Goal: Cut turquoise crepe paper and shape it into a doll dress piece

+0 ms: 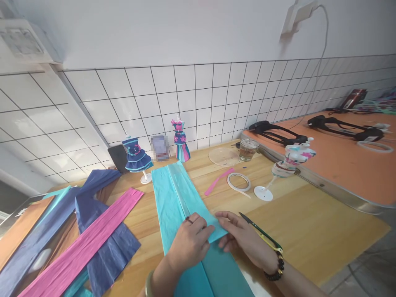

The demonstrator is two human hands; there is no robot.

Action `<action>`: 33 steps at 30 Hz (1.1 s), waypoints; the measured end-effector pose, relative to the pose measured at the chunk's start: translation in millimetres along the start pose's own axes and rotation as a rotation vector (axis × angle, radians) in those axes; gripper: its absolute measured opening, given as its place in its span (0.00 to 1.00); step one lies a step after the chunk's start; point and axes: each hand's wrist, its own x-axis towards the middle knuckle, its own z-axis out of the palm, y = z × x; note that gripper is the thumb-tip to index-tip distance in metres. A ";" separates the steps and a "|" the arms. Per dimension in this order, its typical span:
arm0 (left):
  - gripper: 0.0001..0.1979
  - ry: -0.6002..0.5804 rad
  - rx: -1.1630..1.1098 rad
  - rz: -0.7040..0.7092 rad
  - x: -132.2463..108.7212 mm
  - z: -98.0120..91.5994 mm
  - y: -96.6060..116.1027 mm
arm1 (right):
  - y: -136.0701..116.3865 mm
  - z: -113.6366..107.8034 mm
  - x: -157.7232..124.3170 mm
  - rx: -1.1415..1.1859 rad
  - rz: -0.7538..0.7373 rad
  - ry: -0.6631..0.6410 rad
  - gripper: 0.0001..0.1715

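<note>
A long turquoise crepe paper sheet lies lengthwise on the wooden table, with folded layers along it. My left hand is closed on its near part, fingers curled and the thumb tip toward the right. Beside it, my right hand grips the right corner of a raised paper flap between thumb and fingers. Just right of that hand lie scissors, partly behind my wrist. A pink paper strip and a roll of narrow tape with a loose end rest beyond.
Crepe paper strips, including a pink one, overlap at left. Small dress forms stand behind: a blue-dressed one, a striped-skirt one, a white one at right. A glass and clear disc sit near the tiled wall.
</note>
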 end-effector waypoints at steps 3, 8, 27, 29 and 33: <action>0.21 -0.037 -0.013 -0.016 -1.6 0.7 -4.0 | 2.4 2.4 3.3 0.028 -0.004 0.022 0.21; 0.22 0.005 -0.209 -0.345 -3.8 2.7 -14.5 | 0.1 0.5 3.4 0.204 0.001 0.032 0.19; 0.16 0.055 -0.678 -1.024 -4.4 18.3 -23.8 | 10.6 -5.4 -13.8 -0.426 -0.135 0.024 0.26; 0.15 0.046 -0.663 -1.020 -5.3 19.5 -24.7 | 9.3 -24.4 -15.6 -0.684 -0.311 0.189 0.23; 0.15 0.017 -0.633 -1.001 -5.1 18.1 -24.8 | 11.3 -66.2 -17.9 -1.114 -0.582 0.393 0.17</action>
